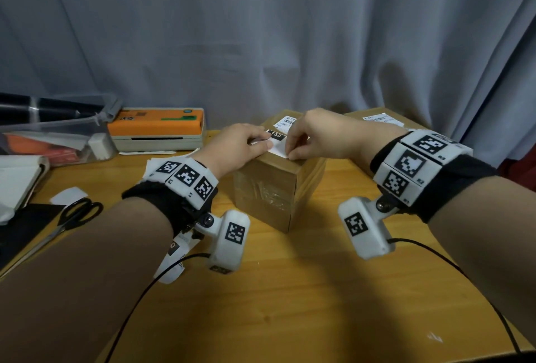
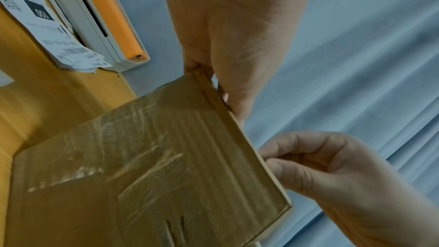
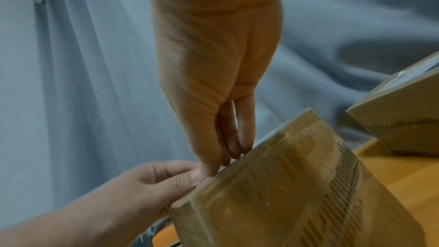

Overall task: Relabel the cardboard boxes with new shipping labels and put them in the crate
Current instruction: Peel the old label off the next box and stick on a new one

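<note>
A taped cardboard box (image 1: 269, 188) stands upright mid-table, an old printed label (image 1: 285, 122) on the far part of its top. A new white shipping label (image 1: 279, 148) marked "150" lies across the near part of the top. My left hand (image 1: 246, 143) pinches the label's left edge, and my right hand (image 1: 294, 148) pinches its near right corner at the box's front edge. From the left wrist, the left hand (image 2: 237, 44) reaches over the box (image 2: 154, 166) while the right hand (image 2: 332, 176) curls at its rim. The right wrist view shows the same box (image 3: 285, 194).
A second labelled cardboard box (image 1: 383, 121) sits behind on the right. The orange label printer (image 1: 156, 127) is at the back left, with printed labels (image 2: 59, 35) beside it. A clear plastic crate (image 1: 58, 133) and scissors (image 1: 75, 217) lie on the left. Grey curtain behind.
</note>
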